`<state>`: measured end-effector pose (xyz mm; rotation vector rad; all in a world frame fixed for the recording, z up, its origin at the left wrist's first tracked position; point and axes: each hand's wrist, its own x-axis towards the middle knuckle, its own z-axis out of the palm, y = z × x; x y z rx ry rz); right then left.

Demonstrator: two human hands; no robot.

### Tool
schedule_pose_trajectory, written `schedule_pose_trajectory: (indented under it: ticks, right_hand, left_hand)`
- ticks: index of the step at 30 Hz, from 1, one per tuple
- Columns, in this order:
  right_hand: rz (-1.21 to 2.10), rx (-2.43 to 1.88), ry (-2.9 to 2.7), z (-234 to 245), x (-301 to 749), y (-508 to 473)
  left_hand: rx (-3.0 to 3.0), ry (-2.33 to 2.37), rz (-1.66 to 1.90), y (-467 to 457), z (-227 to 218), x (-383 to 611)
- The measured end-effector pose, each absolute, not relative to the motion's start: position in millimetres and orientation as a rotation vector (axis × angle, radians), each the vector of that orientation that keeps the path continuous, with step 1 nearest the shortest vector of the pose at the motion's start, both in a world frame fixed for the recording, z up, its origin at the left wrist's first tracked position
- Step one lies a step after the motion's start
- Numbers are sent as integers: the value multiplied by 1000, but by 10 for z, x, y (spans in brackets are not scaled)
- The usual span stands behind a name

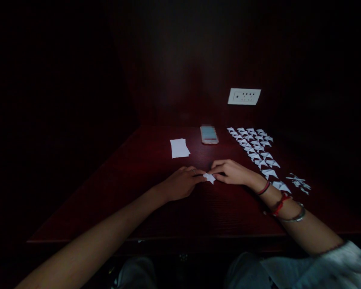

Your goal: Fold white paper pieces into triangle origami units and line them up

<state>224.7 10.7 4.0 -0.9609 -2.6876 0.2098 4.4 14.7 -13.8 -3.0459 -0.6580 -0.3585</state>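
A small white folded paper piece point(209, 178) lies between my two hands on the dark red table point(156, 208). My left hand point(182, 182) is closed, its fingertips pinching the piece's left side; a ring shows on one finger. My right hand point(231, 171) is closed too, its fingers pinching the piece from the right. Red cords and a metal bangle circle my right wrist.
Several folded white paper pieces point(254, 146) lie in rows at the right, with a small loose group point(299, 184) further right. A stack of white paper slips point(179, 148) and a phone point(209, 134) lie at the back. A white wall socket point(244, 96) is behind.
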Motion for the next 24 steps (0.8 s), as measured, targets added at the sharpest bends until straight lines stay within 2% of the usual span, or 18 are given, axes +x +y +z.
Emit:
schedule_pose_trajectory:
  ticks: [12,17,24]
  right_hand:
    - [239,-995,-2588,102,2286,95]
    - [249,-983,-2625,70,2244,97]
    - [-79,-1134,-2549,-15,2246,206]
  left_hand:
    - [-3161,-720,-488,198,-154,12]
    - [-3209,-782,-718,255,-156,22]
    - [-3184,-718,-686,256,-224,58]
